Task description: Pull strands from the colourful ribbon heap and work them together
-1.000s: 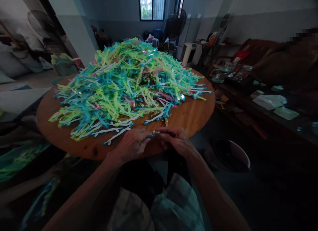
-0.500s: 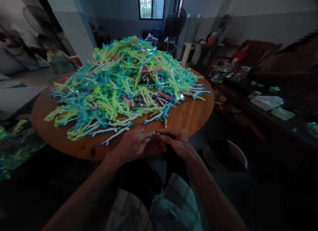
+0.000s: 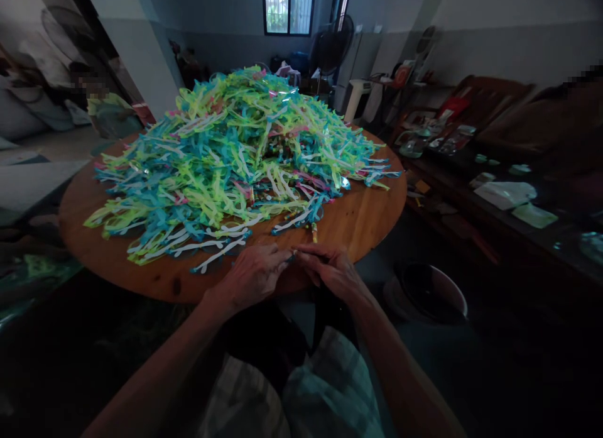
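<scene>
At the front edge of the round wooden table (image 3: 372, 205), my left hand (image 3: 257, 268) and my right hand (image 3: 332, 268) meet with fingertips pinched. Between them is a small pale and blue piece (image 3: 293, 254), mostly hidden by the fingers; its kind cannot be made out. Just beyond my right hand lies a short, thin, multicoloured item (image 3: 315, 232). A large heap of plastic strips (image 3: 211, 168), yellow-green, blue, white and some pink, covers much of the tabletop. Several white strips with blue ends (image 3: 219, 256) lie near my left hand.
A bucket (image 3: 431, 293) stands on the floor to the right. Along the right side runs a dark low table with a white bag (image 3: 506, 194) and cups. Behind the heap stands a fan (image 3: 332, 45). Another person (image 3: 110, 111) is at the far left.
My hands have drawn slightly closer, so less of the small piece shows between the fingertips. A bright bundle at the left edge has shifted and darkened. The heap looks the same.
</scene>
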`<move>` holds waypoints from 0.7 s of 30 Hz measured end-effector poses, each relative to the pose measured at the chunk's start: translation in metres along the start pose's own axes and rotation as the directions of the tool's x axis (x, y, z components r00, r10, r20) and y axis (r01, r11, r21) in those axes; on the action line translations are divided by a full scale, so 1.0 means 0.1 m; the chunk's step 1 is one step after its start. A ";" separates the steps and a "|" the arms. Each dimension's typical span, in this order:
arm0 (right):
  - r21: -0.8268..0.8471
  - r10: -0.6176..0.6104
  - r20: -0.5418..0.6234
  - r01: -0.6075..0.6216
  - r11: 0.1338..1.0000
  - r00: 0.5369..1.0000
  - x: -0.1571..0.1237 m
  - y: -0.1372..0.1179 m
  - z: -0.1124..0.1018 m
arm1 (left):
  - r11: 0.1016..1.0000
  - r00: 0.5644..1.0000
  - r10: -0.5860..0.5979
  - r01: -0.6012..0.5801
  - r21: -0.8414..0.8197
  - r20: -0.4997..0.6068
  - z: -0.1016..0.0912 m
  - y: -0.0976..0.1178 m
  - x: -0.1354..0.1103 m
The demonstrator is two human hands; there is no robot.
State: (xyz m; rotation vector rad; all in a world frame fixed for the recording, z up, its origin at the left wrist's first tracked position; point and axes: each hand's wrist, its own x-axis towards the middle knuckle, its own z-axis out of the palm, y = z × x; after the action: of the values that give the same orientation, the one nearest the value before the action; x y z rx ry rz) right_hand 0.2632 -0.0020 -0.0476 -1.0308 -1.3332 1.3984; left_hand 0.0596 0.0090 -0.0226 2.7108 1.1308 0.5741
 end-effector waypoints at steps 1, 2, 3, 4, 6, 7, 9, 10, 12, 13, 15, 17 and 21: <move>-0.004 -0.012 -0.009 0.012 1.000 1.000 0.00 0.03 0.00 | 1.000 1.000 0.000 0.000 -0.007 0.001 0.01 0.00 0.00; -0.013 -0.021 -0.019 0.021 1.000 1.000 0.00 0.05 0.00 | 1.000 1.000 0.002 -0.002 -0.011 -0.001 0.02 0.00 0.01; -0.027 -0.028 -0.034 0.027 0.999 0.999 0.00 0.08 0.00 | 1.000 1.000 0.005 -0.005 -0.013 -0.007 0.02 0.00 0.01; -0.049 -0.035 -0.050 0.033 0.998 0.998 0.00 0.09 0.00 | 1.000 1.000 0.010 -0.010 -0.011 -0.014 0.03 0.00 0.01; -0.107 -0.057 -0.077 0.048 0.993 0.995 0.00 0.09 0.00 | 1.000 0.999 0.022 -0.021 0.007 -0.026 0.05 -0.01 0.01; -0.138 -0.077 -0.083 0.065 0.988 0.994 -0.01 0.08 0.00 | 0.999 0.999 0.029 -0.029 0.025 -0.027 0.05 -0.02 0.01; -0.194 -0.121 -0.078 0.104 0.975 0.990 -0.02 0.03 0.01 | 0.996 0.999 0.039 -0.037 0.078 -0.024 0.06 -0.02 0.01; -0.219 -0.138 -0.068 0.120 0.968 0.988 -0.03 0.00 0.01 | 0.993 0.999 0.043 -0.041 0.109 -0.019 0.06 -0.02 0.01; -0.254 -0.153 -0.039 0.139 0.957 0.987 -0.03 -0.04 0.01 | 0.985 0.999 0.052 -0.050 0.167 -0.007 0.05 -0.01 0.01; -0.265 -0.156 -0.026 0.144 0.953 0.987 -0.03 -0.05 0.01 | 0.980 0.999 0.054 -0.053 0.191 0.000 0.04 -0.01 0.01; -0.285 -0.164 -0.005 0.156 0.946 0.986 -0.03 -0.05 0.00 | 0.972 0.998 0.059 -0.061 0.227 0.017 0.02 0.01 0.00; -0.297 -0.178 0.006 0.172 0.939 0.984 -0.03 -0.04 0.01 | 0.967 0.998 0.061 -0.064 0.246 0.021 0.00 0.02 0.00; -0.263 -0.151 -0.017 0.141 0.954 0.988 -0.04 0.02 0.02 | 0.972 0.998 0.053 -0.048 0.230 -0.016 -0.04 0.04 0.01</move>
State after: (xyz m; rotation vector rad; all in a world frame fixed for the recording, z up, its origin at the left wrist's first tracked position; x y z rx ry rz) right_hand 0.2620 -0.0065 -0.0493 -1.0995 -1.5629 1.1081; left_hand 0.0612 0.0071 -0.0174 2.9424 1.2053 0.5108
